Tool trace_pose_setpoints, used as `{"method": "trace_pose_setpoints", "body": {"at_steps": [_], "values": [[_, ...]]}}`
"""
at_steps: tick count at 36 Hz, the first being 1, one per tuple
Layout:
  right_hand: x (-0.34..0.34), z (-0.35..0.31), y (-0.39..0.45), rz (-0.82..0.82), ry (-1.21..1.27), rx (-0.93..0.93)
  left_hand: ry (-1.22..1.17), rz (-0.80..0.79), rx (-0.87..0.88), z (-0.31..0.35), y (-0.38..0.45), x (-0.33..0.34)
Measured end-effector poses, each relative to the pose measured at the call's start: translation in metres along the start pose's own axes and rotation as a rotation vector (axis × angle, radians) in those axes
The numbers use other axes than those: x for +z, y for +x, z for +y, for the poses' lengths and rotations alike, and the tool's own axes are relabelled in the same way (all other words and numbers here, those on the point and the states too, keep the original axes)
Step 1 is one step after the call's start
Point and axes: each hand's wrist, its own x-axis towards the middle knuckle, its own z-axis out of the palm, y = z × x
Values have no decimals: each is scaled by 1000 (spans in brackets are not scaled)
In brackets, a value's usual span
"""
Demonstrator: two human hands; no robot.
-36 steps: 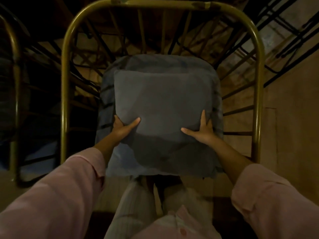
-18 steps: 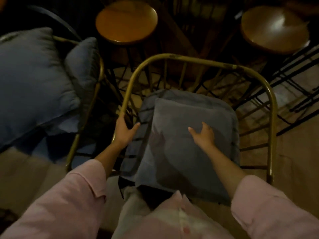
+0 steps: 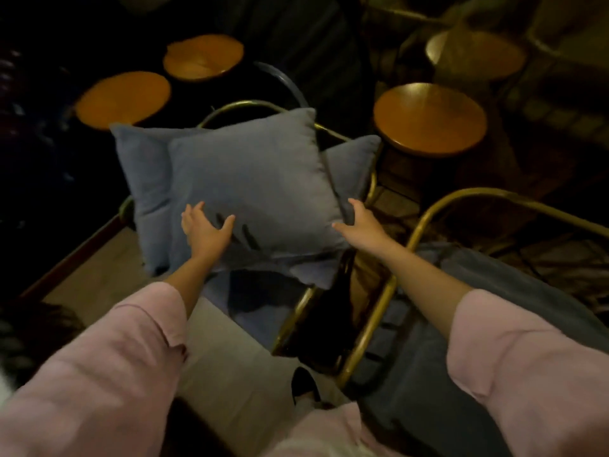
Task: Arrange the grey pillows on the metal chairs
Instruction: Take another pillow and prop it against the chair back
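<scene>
A grey square pillow [image 3: 250, 179] leans upright on the left metal chair [image 3: 371, 189], in front of a larger grey cushion [image 3: 141, 173]. My left hand [image 3: 206, 230] lies flat on the pillow's lower left face, fingers spread. At the pillow's lower right corner, my right hand [image 3: 364, 224] wraps its edge. A second brass-framed chair [image 3: 425, 219] stands at the right with a grey cushion [image 3: 425, 341] on its seat.
Several round wooden stools surround the chairs: two at the back left [image 3: 123, 98], one behind the right side [image 3: 430, 118], another farther back [image 3: 474, 56]. A dark gap separates the two chair frames. Pale floor [image 3: 99, 275] lies at the left.
The view has swung left from the right chair to the left chair. Both hands left the right chair's pillow and frame and now rest on the left chair's pillow.
</scene>
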Motion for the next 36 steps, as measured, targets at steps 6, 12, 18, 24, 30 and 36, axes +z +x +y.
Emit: {"method": "trace_pose_setpoints", "body": {"at_steps": [6, 12, 18, 24, 30, 36], "values": [[41, -62, 62, 63, 33, 93, -52, -88, -167, -63, 80, -32], [57, -69, 111, 126, 109, 188, -370, -253, -279, -90, 134, -27], [52, -75, 133, 125, 270, 262, -559, -342, -474, -104, 161, -18], [45, -81, 130, 166, 375, 251, -757, -359, -525, -93, 168, -26], [32, -80, 108, 209, 522, 321, -826, -478, -374, -58, 153, -47], [11, -65, 74, 189, 632, 280, -772, -492, -396, -49, 144, -64]]}}
